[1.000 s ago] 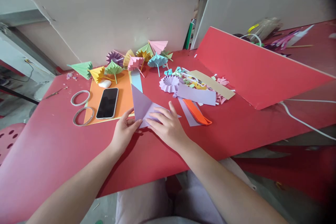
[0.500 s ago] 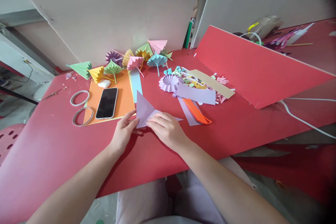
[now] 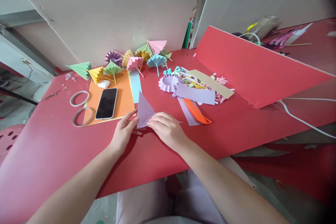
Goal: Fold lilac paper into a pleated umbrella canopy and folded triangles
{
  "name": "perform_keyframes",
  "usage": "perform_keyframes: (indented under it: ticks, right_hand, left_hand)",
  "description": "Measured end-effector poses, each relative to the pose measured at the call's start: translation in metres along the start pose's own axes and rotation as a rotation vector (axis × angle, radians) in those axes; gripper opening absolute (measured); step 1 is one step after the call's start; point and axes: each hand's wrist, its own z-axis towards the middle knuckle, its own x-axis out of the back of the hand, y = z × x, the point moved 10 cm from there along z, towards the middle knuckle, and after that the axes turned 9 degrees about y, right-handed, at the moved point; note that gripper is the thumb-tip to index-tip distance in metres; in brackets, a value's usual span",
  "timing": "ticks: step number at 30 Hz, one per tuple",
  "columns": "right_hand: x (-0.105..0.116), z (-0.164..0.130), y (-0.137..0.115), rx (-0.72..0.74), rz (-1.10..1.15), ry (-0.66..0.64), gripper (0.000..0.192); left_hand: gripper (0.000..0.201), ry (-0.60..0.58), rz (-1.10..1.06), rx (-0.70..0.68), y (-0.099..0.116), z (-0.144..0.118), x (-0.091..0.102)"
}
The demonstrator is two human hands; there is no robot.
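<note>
A folded sheet of purple paper point(image 3: 145, 111) is held between my two hands, just above the front of the red table. My left hand point(image 3: 123, 130) grips its left edge, thumb on the near face and fingers behind. My right hand point(image 3: 167, 128) pinches the lower right part, and its fingers hide the fold there. One pointed corner rises up at the left, and a thin tip shows past my right knuckles. To the right, an orange cutter with a toothed edge point(image 3: 195, 111) lies on a purple paper strip point(image 3: 187, 113).
Several small paper umbrellas point(image 3: 156, 59) stand along the back. At left, a phone point(image 3: 106, 103) rests on orange paper point(image 3: 124, 101) beside two tape rolls point(image 3: 79, 98). Paper scraps and a pleated purple ring point(image 3: 168, 83) lie right of centre, before a leaning red board point(image 3: 257, 66).
The purple paper's right-hand part has folded in further, so less of its tip shows beyond my right hand. The left flap looks narrower. Both hands keep their grip.
</note>
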Motion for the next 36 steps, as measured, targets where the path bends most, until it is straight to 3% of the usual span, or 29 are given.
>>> perform_keyframes:
  ticks: [15,28,34,36]
  right_hand:
    - [0.002,-0.001,0.011,-0.105,0.040,0.022,0.015]
    - [0.016,-0.004,0.041,-0.391,0.133,0.142,0.010]
    - [0.033,-0.017,0.079,-0.670,0.028,0.222,0.002]
    - [0.038,-0.021,0.091,-0.745,0.004,0.238,0.011]
  left_hand:
    - [0.055,-0.017,0.020,-0.020,0.002,0.000,-0.002]
    - [0.060,-0.011,0.101,-0.022,0.000,0.001,-0.001]
    - [0.058,0.036,0.206,-0.100,0.007,0.001,0.005]
    - [0.059,0.065,0.276,-0.160,0.012,0.002,0.009]
